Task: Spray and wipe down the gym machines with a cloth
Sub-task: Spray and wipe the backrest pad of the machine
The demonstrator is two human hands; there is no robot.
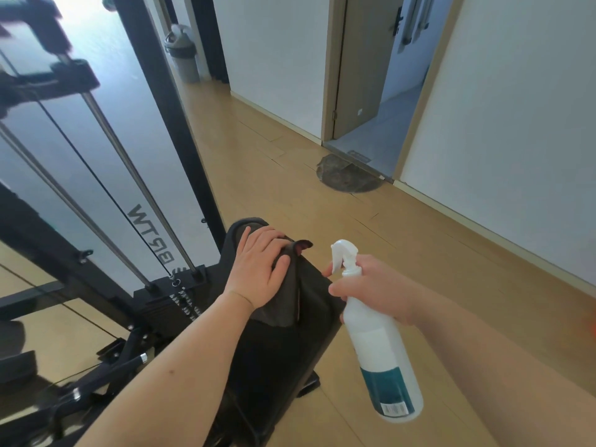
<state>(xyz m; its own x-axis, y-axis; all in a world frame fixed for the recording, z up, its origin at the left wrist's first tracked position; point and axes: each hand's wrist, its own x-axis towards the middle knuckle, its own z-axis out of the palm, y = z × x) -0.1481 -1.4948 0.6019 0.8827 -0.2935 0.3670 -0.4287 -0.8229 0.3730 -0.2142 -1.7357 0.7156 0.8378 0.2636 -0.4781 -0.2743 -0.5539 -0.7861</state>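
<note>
- Currently, left hand (259, 269): fingers spread and fairly straight, palm down on the cloth (281, 312). It presses rather than grips, probably so that a wide patch gets rubbed at once.
- Cloth: dark and crumpled, lying on the far end of the pad (274, 366), one corner sticking up right of the fingers.
- Pad: black and upholstered, near centre, running away from the viewer. It appears to be the surface being wiped.
- Right hand (371, 290): curled round the neck of the bottle (382, 350), forefinger by the trigger. Whether it is squeezing cannot be told.
- Bottle: white with a teal label, held in the air just right of the pad. The nozzle points left at the pad, ready for a spray.
- Stack (167, 304): black weights left of the pad.
- Rods (129, 162): two steel guides with a cable between them, rising from the stack to the far left.
- Floor (290, 162): light wood.
- Bin (182, 53): grey, far left.
- Doorway (380, 91): far right, open, with a mat (348, 175) at its sill.
- Progress, judged: wiping is under way on this pad, and the frame parts are likely yet to do.
</note>
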